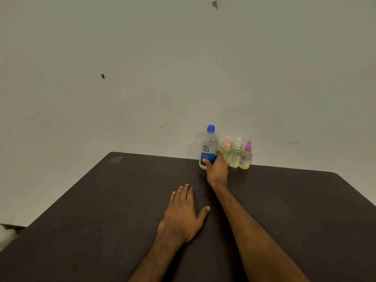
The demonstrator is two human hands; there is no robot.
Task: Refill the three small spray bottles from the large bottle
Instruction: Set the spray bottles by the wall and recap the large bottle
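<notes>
The large clear bottle (209, 144) with a blue cap and blue label stands upright at the far edge of the dark table (101, 210), against the wall. My right hand (217, 169) grips its lower part, thumb on the label. Right of it stand three small spray bottles in a row: one with a peach top (227, 150), one with a white top (235, 153), one with a pink top and a flower sticker (245, 157). My left hand (184, 212) rests flat on the table, fingers straight, holding nothing.
A pale wall (183, 68) rises right behind the bottles. The table's far corners are rounded. Something white and fluffy (6, 234) shows beyond the table's left edge.
</notes>
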